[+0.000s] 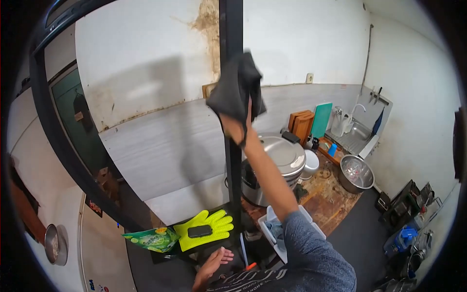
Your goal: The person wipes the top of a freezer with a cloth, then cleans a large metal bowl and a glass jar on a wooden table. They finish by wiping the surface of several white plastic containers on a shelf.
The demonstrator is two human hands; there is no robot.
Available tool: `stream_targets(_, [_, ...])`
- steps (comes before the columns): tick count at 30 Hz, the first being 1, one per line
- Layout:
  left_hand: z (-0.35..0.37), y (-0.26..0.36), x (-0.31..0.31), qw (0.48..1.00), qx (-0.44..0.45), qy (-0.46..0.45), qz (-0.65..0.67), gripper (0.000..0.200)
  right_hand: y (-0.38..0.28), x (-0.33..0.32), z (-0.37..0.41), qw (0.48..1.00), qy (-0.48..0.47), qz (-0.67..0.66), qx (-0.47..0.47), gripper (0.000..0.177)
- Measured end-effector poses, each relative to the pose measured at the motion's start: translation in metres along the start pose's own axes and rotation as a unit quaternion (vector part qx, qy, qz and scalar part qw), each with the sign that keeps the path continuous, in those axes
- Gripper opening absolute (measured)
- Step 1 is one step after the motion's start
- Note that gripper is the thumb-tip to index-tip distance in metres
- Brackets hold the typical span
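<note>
My right hand (237, 124) is raised against the black upright post (231, 19), wrapped round a dark cloth (238, 85) that covers most of the fingers. The cloth lies against the post. Low in the view, my left hand (219, 259) holds nothing, its fingers stretched out. Just above it, a yellow-green glove (221, 226) lies on a dark surface with a small black object (200, 231) on top. A green packet (153, 239) is left of the glove.
A large steel cooker (279, 155) stands right of the post on a worn wooden table (331, 199). A white bin (269, 233) sits below it. Farther right are a metal bowl (357, 173), a green board (321, 120) and a sink (357, 131).
</note>
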State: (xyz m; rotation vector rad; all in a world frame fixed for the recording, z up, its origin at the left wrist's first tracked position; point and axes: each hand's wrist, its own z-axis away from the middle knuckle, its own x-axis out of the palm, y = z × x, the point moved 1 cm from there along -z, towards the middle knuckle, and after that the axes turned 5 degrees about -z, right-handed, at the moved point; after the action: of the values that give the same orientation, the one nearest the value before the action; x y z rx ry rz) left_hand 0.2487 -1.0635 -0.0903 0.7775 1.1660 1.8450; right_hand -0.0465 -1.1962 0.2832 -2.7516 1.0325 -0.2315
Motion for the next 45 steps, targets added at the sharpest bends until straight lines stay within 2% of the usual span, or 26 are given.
stream_targets(1, [-0.001,0.003,0.002,1.0,-0.001,0.0,0.006,0.051,-0.021,0.002,-0.012,0.999,-0.001,-0.006,-0.043,0.034])
stream_targets(3, [-0.005,0.008,0.004,1.0,0.0,0.0,0.01,0.048,-0.04,0.004,-0.067,0.982,0.019,0.118,-0.143,0.027])
stream_targets(7, [-0.011,0.009,0.005,1.0,0.012,-0.001,0.021,0.047,-0.023,0.007,-0.074,0.961,0.046,0.201,-0.184,0.028])
stream_targets(8, [-0.017,0.008,0.005,1.0,0.016,-0.003,0.025,0.046,-0.02,0.007,-0.057,0.963,0.044,0.206,-0.17,0.028])
stream_targets(11, [-0.02,0.011,0.013,1.0,0.009,-0.007,0.015,0.042,-0.013,0.002,0.035,0.905,0.022,0.419,-0.066,0.024])
stream_targets(12, [-0.02,0.012,0.016,1.0,0.014,-0.015,0.005,0.04,0.003,-0.003,0.075,0.903,0.016,0.429,-0.034,0.024])
stream_targets(15, [-0.018,0.019,0.028,0.998,0.027,-0.043,-0.022,0.038,0.056,-0.026,0.196,0.911,-0.132,0.385,0.071,0.023])
stream_targets(16, [-0.018,0.018,0.034,0.999,0.012,-0.049,-0.02,0.038,0.043,-0.032,0.211,0.907,-0.134,0.389,0.086,0.023])
stream_targets(18, [-0.02,0.019,0.042,0.997,0.013,-0.073,-0.028,0.037,0.006,-0.038,0.236,0.964,0.003,0.219,0.152,0.023])
stream_targets(19, [-0.021,0.021,0.044,0.996,0.017,-0.083,-0.036,0.036,-0.008,-0.039,0.241,0.973,0.077,0.129,0.176,0.023])
stream_targets(20, [-0.023,0.024,0.047,0.995,0.01,-0.088,-0.041,0.036,-0.016,-0.045,0.244,0.971,0.084,0.133,0.18,0.023])
stream_targets(22, [-0.025,0.03,0.058,0.991,0.023,-0.128,-0.025,0.032,-0.032,-0.067,0.249,0.955,0.02,0.232,0.184,0.025])
stream_targets(23, [-0.026,0.032,0.061,0.988,0.029,-0.149,-0.015,0.03,-0.048,-0.077,0.255,0.952,0.026,0.237,0.19,0.025])
stream_targets(25, [-0.034,0.035,0.064,0.984,0.027,-0.176,-0.022,0.032,-0.088,-0.095,0.265,0.935,-0.002,0.249,0.252,0.035])
stream_targets(27, [-0.04,0.034,0.067,0.975,0.03,-0.217,-0.023,0.034,-0.134,-0.11,0.254,0.878,-0.033,0.332,0.344,0.04])
stream_targets(29, [-0.045,0.042,0.07,0.97,0.034,-0.238,-0.034,0.034,-0.153,-0.125,0.253,0.82,-0.049,0.511,0.254,0.043])
stream_targets(31, [-0.053,0.053,0.07,0.96,0.061,-0.267,-0.062,0.033,-0.166,-0.139,0.234,0.867,0.052,0.416,0.271,0.039])
stream_targets(33, [-0.061,0.057,0.066,0.957,0.064,-0.276,-0.062,0.033,-0.15,-0.171,0.254,0.812,0.041,0.517,0.269,0.036])
stream_targets(36, [-0.074,0.064,0.075,0.951,0.081,-0.294,-0.058,0.034,-0.134,-0.206,0.237,0.808,0.041,0.54,0.235,0.038])
stream_targets(39, [-0.086,0.077,0.091,0.954,0.139,-0.263,-0.039,0.041,-0.146,-0.234,0.21,0.835,-0.01,0.487,0.257,0.042])
stream_targets(40, [-0.092,0.083,0.101,0.953,0.142,-0.264,-0.04,0.041,-0.148,-0.24,0.209,0.811,-0.061,0.536,0.226,0.044])
stream_targets(42, [-0.103,0.097,0.129,0.96,0.203,-0.191,0.018,0.047,-0.146,-0.256,0.206,0.749,-0.165,0.622,0.16,0.046])
stream_targets(43, [-0.11,0.103,0.142,0.96,0.231,-0.152,0.048,0.051,-0.137,-0.268,0.215,0.75,-0.166,0.62,0.157,0.046])
stream_targets(44, [-0.121,0.112,0.155,0.96,0.232,-0.148,0.048,0.051,-0.12,-0.284,0.235,0.866,-0.052,0.432,0.248,0.045])
stream_targets(45, [-0.137,0.123,0.167,0.96,0.189,-0.154,0.139,0.056,-0.102,-0.297,0.251,0.92,0.064,0.212,0.323,0.045])
